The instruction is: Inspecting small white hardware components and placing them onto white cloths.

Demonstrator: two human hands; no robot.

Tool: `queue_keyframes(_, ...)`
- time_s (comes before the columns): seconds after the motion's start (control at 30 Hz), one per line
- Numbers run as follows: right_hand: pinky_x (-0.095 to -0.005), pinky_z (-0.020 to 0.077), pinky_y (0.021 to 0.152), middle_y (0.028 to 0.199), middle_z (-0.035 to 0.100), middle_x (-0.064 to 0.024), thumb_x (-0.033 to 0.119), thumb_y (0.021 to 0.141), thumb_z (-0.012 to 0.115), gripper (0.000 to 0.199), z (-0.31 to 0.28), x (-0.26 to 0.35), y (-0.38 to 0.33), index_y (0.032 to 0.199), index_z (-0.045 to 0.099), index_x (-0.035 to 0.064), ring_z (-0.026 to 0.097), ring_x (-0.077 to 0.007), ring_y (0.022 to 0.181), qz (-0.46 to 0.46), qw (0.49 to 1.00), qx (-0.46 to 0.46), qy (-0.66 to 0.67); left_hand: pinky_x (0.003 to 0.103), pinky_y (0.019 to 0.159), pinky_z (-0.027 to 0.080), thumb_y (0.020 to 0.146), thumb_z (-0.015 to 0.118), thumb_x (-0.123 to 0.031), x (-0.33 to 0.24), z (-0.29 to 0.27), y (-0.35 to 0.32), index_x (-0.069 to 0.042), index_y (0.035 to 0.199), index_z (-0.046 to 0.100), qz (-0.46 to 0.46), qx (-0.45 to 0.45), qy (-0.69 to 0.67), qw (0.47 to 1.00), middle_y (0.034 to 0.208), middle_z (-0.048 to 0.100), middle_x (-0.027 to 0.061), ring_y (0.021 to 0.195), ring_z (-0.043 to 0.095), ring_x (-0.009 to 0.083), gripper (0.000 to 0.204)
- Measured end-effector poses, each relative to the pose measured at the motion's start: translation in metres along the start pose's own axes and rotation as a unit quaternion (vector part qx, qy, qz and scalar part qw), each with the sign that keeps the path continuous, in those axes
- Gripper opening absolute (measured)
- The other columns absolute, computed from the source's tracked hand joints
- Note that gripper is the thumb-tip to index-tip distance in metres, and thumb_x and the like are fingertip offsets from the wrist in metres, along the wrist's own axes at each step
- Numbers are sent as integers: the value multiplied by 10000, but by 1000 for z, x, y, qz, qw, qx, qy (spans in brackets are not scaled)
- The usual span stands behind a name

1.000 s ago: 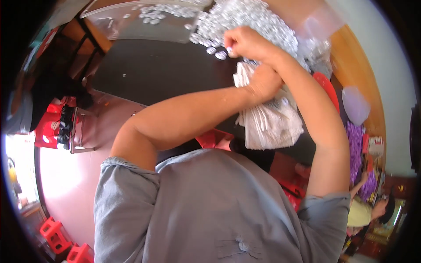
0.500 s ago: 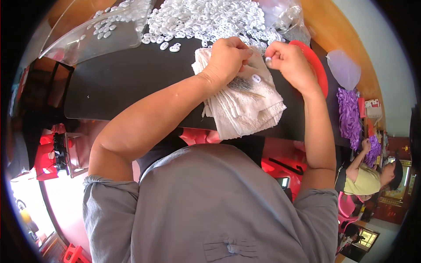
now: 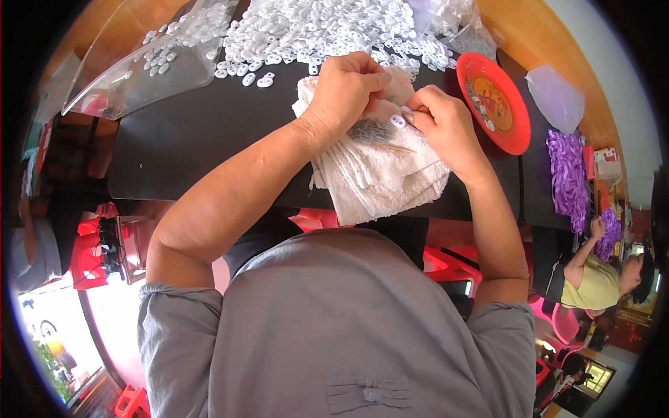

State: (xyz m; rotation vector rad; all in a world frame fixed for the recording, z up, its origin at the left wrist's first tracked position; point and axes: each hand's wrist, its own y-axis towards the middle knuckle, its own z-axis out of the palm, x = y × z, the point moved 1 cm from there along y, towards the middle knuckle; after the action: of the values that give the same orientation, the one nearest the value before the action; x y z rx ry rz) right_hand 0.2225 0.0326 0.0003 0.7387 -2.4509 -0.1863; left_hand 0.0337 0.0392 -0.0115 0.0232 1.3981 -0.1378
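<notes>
A folded whitish towel [image 3: 390, 174] lies on the black table in front of me. On it are a small heap of thin grey metal-looking bits [image 3: 371, 131] and a white oval two-holed piece [image 3: 398, 120]. Over the towel's far left part, my left hand [image 3: 350, 90] is closed with fingertips pinched; what they hold, if anything, is hidden. My right hand [image 3: 444, 127] is at the towel's right edge, thumb and finger pinched on a small white piece [image 3: 406, 110], mostly covered by the fingers. Its tips are close beside the oval piece on the towel.
A large pile of white oval pieces [image 3: 313, 31] covers the far table, beside a clear plastic bin [image 3: 160, 76] holding more. A red plate [image 3: 516, 136] with a few pieces stands right. Beyond are a plastic bag [image 3: 555, 97], purple ribbon [image 3: 568, 177] and a person in yellow [image 3: 591, 285].
My right hand has moved left and down, from beside the red plate to the towel, bringing the small white piece close to the oval one. My left hand stays pinched over the towel.
</notes>
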Motion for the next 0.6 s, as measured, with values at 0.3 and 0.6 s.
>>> queue_keyframes(0.3,-193,352,539,740,602,20,146,892,626,128,-20,-1,33,917,642,22,527,-53,628,181,940,8,288,210,414,366,888,611,-134,-3,-4,5,0,856,626,-8,34,21,999,687,625,42,516,516,67,139)
queue_keyframes(0.6,-200,365,554,744,607,-10,183,911,588,172,-15,27,47,939,630,18,560,-94,625,188,914,-16,360,227,405,367,884,619,-126,-13,-6,-3,9,852,609,20,7,-46,999,679,617,55,505,525,90,139)
